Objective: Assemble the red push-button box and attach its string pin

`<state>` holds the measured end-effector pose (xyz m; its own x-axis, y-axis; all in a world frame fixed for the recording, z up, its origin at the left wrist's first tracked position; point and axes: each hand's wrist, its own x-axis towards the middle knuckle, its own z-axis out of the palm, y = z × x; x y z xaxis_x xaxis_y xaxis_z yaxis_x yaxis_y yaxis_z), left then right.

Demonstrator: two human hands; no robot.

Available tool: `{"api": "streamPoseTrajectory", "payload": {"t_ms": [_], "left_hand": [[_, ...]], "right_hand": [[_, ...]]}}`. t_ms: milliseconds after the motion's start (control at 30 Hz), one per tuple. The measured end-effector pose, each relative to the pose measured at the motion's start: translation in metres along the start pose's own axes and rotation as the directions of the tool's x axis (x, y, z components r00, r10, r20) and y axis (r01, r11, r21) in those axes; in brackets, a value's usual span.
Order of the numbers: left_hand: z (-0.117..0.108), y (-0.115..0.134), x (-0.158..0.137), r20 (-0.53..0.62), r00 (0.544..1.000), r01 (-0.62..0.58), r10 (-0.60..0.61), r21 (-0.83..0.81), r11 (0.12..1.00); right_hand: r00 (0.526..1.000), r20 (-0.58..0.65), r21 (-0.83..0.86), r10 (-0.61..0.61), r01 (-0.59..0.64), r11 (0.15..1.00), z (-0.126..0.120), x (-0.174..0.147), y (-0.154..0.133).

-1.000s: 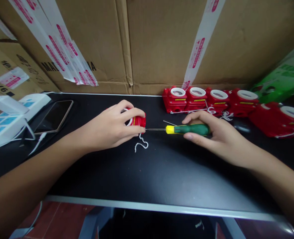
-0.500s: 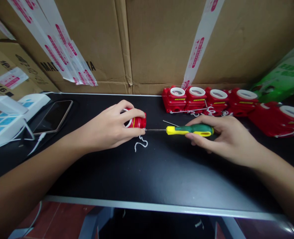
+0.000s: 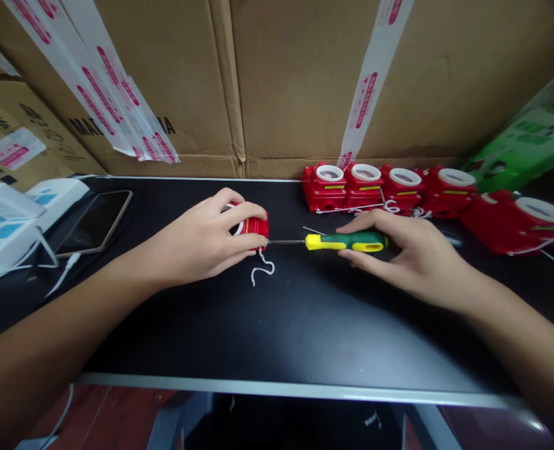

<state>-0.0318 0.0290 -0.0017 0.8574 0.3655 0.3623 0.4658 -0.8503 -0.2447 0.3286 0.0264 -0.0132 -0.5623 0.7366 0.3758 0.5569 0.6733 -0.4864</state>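
My left hand [image 3: 211, 237] is closed over a red housing with a white ring [image 3: 257, 226], pressing it to the black table; the fingers cover much of it. A short white cord [image 3: 264, 270] trails from its near side. My right hand [image 3: 412, 256] grips the handle of a green and yellow screwdriver [image 3: 345, 242], which lies level. Its shaft points left, and the tip meets the housing's right side by my left fingertips. Behind the screwdriver lies a thin metal rod [image 3: 312, 230], partly hidden by the handle.
Several similar red housings with white rings [image 3: 365, 187] stand in a row at the back right. A phone [image 3: 96, 222] and a white power strip [image 3: 47, 209] lie on the left. Large cardboard boxes [image 3: 296, 81] wall off the back; a green package [image 3: 525, 140] stands far right.
The whole view has shifted slightly, so everything sits a little further left. The screwdriver stays at the housing, while my right hand's fingers have loosened or shifted slightly around the handle.
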Motion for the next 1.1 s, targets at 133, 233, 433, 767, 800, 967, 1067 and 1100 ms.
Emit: {"api": "streamPoseTrajectory", "payload": {"t_ms": [133, 233, 433, 767, 800, 967, 1067, 1100], "left_hand": [[-0.001, 0.002, 0.003, -0.011, 0.999, -0.029, 0.03, 0.036, 0.999], [-0.001, 0.005, 0.003, 0.003, 1.0, -0.028, 0.028, 0.057, 0.998], [0.0, 0.004, 0.001, 0.024, 1.0, -0.007, 0.005, 0.066, 0.998], [-0.002, 0.003, 0.002, -0.01, 0.999, -0.033, 0.034, 0.04, 0.999], [-0.002, 0.003, 0.002, -0.009, 0.999, -0.032, 0.033, 0.034, 0.999], [-0.004, 0.003, 0.001, 0.0, 1.0, 0.005, -0.005, 0.005, 1.0], [-0.004, 0.002, 0.001, 0.024, 1.0, 0.01, -0.01, 0.009, 1.0], [-0.004, 0.001, 0.0, 0.031, 0.999, 0.008, -0.008, 0.011, 1.0]], "right_hand": [[0.993, 0.056, 0.086, 0.102, -0.106, 0.991, 0.001, -0.002, -0.004], [0.977, 0.125, 0.125, 0.174, -0.189, 0.974, 0.003, -0.002, -0.005], [0.993, 0.093, 0.011, 0.069, -0.07, 0.997, 0.006, 0.001, 0.002], [0.996, 0.004, 0.03, 0.086, -0.086, 0.996, -0.001, 0.001, -0.005], [0.996, 0.0, 0.035, 0.093, -0.093, 0.995, -0.002, 0.001, -0.006], [0.994, -0.053, 0.036, 0.097, -0.095, 0.995, -0.007, -0.002, -0.007], [0.979, -0.115, 0.085, 0.167, -0.157, 0.984, -0.013, -0.004, -0.006], [0.969, -0.139, 0.113, 0.204, -0.19, 0.975, -0.015, -0.004, -0.006]]}}
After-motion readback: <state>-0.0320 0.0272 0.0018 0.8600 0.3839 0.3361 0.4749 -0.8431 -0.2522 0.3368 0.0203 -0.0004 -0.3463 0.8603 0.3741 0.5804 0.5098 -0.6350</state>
